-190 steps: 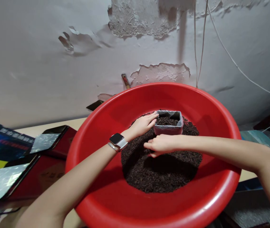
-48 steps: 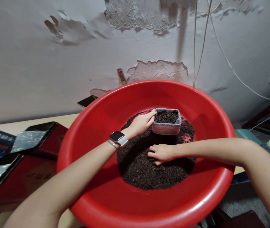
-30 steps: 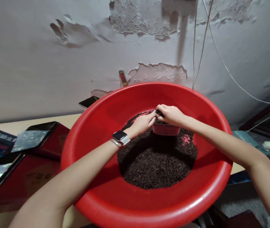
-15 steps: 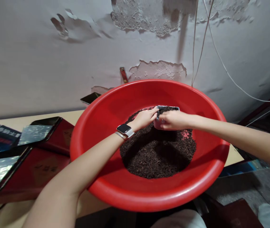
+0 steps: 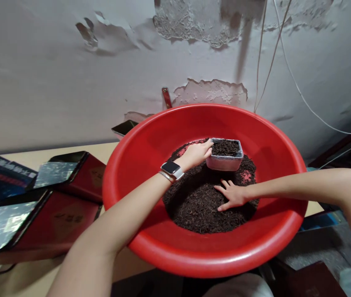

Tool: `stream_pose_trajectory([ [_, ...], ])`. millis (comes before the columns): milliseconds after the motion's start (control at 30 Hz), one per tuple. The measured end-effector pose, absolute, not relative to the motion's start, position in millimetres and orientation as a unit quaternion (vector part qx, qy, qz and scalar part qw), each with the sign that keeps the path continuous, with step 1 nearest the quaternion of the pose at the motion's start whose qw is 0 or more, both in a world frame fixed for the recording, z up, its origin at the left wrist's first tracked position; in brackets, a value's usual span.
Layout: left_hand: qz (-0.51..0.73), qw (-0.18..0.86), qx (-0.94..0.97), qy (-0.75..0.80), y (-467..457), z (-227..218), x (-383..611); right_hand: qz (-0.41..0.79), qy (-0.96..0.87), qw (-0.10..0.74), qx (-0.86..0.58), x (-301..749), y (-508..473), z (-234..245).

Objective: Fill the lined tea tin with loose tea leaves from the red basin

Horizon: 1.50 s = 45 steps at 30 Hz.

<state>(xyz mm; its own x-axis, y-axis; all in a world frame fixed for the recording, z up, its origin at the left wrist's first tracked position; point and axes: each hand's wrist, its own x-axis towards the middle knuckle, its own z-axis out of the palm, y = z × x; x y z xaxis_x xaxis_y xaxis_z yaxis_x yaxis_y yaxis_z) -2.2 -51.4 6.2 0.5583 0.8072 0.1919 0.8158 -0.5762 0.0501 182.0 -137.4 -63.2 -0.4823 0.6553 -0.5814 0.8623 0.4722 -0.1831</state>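
Note:
A large red plastic basin [image 5: 200, 258] holds a heap of dark, dry, loose tea-like leaves [image 5: 200, 210]. Inside it, at the back, a small rectangular box [image 5: 225, 164], pinkish with a silvery lining, is filled with the same leaves. My left hand [image 5: 196, 155], with a watch [image 5: 171, 167] on its wrist, grips the box's left rim. Nearer to me, my right hand [image 5: 232, 194] is open, palm down with fingers spread, on or just over the loose leaves. Whether its fingertips dig into them I cannot tell.
Two dark red boxes [image 5: 61, 220] with foil-lined open tops lie left of the basin on a pale table [image 5: 15, 154]. Another dark open box [image 5: 126, 127] stands behind the basin's left rim. Cables [image 5: 289, 74] hang along the peeling wall [image 5: 54, 90].
My right hand has moved off the small box toward me and spread over the leaves. My left hand keeps its hold on the box. The view has shifted slightly.

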Motion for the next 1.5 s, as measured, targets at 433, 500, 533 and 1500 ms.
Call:
stream_pose_trajectory([
  [433, -0.103, 0.021, -0.883, -0.458, -52, 7, -2, -0.067, 0.896, 0.192, 0.394, 175, -148, -57],
  [500, -0.102, 0.017, -0.883, -0.457, -52, 6, -2, -0.045, 0.911, 0.177, 0.371, 168, -147, -43],
  [533, -0.101, 0.016, -0.883, -0.458, -51, 6, -2, -0.031, 0.916, 0.159, 0.368, 164, -146, -32],
  [1500, -0.097, 0.022, -0.88, -0.464, -47, 1, -7, -0.119, 0.902, 0.057, 0.411, 201, -57, 63],
])
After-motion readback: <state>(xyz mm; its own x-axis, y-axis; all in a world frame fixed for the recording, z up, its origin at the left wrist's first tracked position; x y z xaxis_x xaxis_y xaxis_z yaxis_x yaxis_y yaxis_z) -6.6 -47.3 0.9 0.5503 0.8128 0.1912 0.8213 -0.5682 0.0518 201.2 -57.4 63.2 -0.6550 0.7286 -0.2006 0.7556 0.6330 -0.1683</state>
